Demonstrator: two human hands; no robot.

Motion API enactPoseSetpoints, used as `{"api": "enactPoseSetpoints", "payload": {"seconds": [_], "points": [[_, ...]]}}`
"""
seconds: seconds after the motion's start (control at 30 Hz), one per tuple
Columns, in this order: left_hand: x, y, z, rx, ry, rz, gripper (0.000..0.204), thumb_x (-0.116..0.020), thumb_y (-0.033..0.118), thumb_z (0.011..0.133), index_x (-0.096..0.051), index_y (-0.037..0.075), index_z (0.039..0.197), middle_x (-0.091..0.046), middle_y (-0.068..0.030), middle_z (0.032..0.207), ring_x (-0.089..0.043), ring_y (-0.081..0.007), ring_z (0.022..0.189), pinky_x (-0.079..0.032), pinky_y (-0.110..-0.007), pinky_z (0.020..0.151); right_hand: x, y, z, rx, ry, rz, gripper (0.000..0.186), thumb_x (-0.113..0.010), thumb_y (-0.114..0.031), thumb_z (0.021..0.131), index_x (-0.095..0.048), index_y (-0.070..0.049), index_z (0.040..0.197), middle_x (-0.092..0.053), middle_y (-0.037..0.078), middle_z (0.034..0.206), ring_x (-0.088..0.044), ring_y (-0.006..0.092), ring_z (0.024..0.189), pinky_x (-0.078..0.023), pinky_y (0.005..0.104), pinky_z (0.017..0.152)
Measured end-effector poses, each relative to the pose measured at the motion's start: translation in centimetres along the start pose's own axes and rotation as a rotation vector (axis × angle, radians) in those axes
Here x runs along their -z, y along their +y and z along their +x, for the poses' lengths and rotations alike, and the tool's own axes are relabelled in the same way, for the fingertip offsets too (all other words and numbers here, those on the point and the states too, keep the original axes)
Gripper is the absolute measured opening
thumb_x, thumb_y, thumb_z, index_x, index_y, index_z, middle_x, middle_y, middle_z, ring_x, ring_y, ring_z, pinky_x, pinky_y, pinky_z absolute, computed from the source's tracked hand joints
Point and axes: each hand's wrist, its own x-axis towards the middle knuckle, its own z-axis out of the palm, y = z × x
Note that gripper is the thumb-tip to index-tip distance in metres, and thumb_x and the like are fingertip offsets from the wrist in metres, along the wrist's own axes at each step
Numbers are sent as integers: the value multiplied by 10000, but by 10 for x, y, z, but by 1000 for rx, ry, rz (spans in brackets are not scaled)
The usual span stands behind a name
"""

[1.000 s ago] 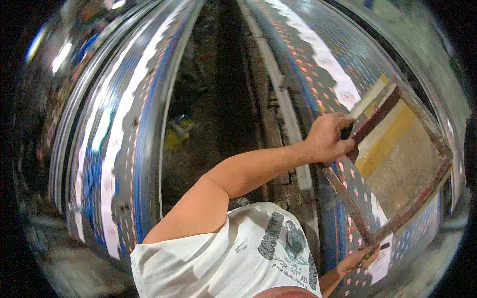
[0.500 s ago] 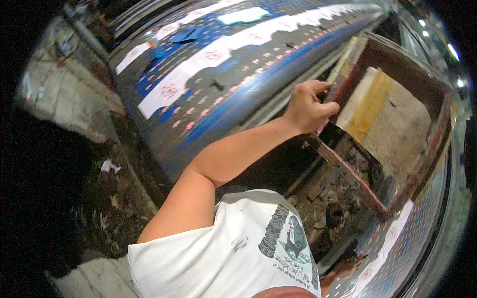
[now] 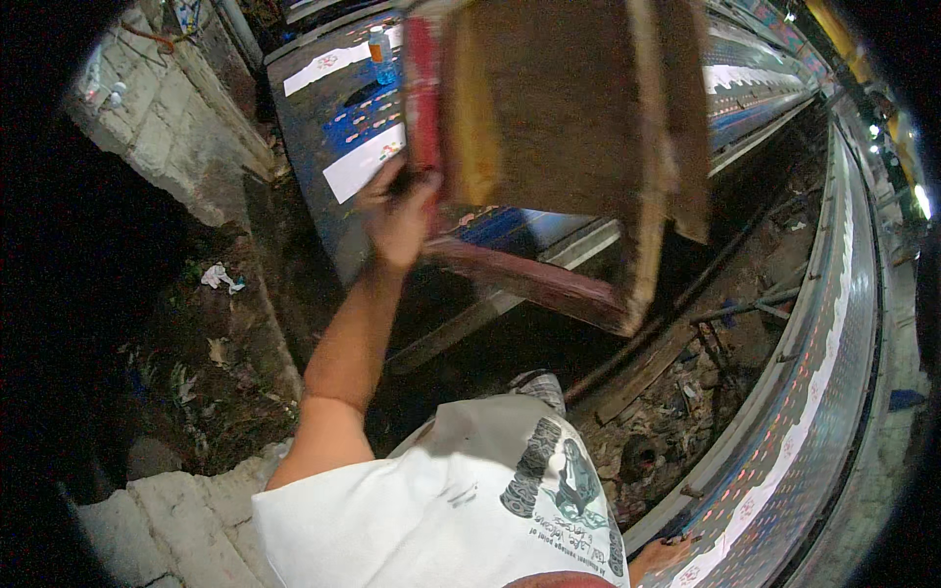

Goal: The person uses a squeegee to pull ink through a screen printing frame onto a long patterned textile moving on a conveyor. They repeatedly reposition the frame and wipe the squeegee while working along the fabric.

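A wooden screen-printing frame [image 3: 534,279] with reddish sides, a dark panel and a yellow strip is raised and tilted above the far printing table [image 3: 343,230]. My left hand [image 3: 402,218] is closed around its left side, the fingers partly behind the wood and blurred. White fabric strips [image 3: 353,169] with small red prints lie on that table, partly covered by the frame. Low at the right, my right hand [image 3: 667,557] rests at the edge of another long table [image 3: 774,524], its fingers stretched out and nothing seen in them.
A clear bottle with an orange label [image 3: 380,57] stands on the far table. Between the tables runs a dark gap with debris and metal bars [image 3: 745,309]. A block wall [image 3: 162,132] rises at the left, with a crumpled white scrap [image 3: 222,278] on the ground below.
My left hand has carried the frame leftward and turned it more upright, from the right side to over the far table. My right hand stays near the right table's edge.
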Motion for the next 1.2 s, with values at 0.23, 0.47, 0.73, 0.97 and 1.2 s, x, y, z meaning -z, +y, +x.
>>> {"api": "enactPoseSetpoints", "payload": {"seconds": [0.23,0.47,0.73,0.97,1.2], "points": [[146,-23,-13,299,355,-100,416,-857,165,963,-760,-7,1330,-793,-73,1008,-739,-208,752,-616,-380,653,7,4,8,-52,13,-31,367,-572,-243,1191,-780,-55,1428,-763,227,1335,-750,384,1132,-597,471,927],[214,-77,-4,187,652,-179,537,-849,98,955,-714,-53,1452,-757,-158,1374,-764,-309,1126,-653,-383,945,-4,-13,75,36,187,115,369,-565,-252,1199,-786,-53,1418,-760,232,1342,-751,383,1132,-601,469,924],[202,-91,10,95,797,10,475,-852,131,966,-751,-60,1390,-778,-127,1296,-765,-271,1063,-640,-373,915,-77,-316,175,420,3,753,397,-589,-201,1167,-756,0,1466,-764,208,1372,-773,331,1130,-636,446,967],[121,9,19,-122,559,-146,439,-841,139,1023,-754,-50,1409,-793,-109,1252,-761,-237,1040,-629,-360,890,-97,-636,93,1250,-387,1020,669,-703,150,810,-809,-99,1422,-746,169,1293,-748,348,1130,-605,402,988],[78,-11,0,-166,912,189,469,-822,94,1041,-725,-61,1473,-794,-139,1323,-775,-252,1101,-642,-372,935,-64,-818,-16,1706,-762,1052,328,-893,-236,983,-814,-112,1277,-752,123,1093,-772,353,912,-632,472,786]]}}
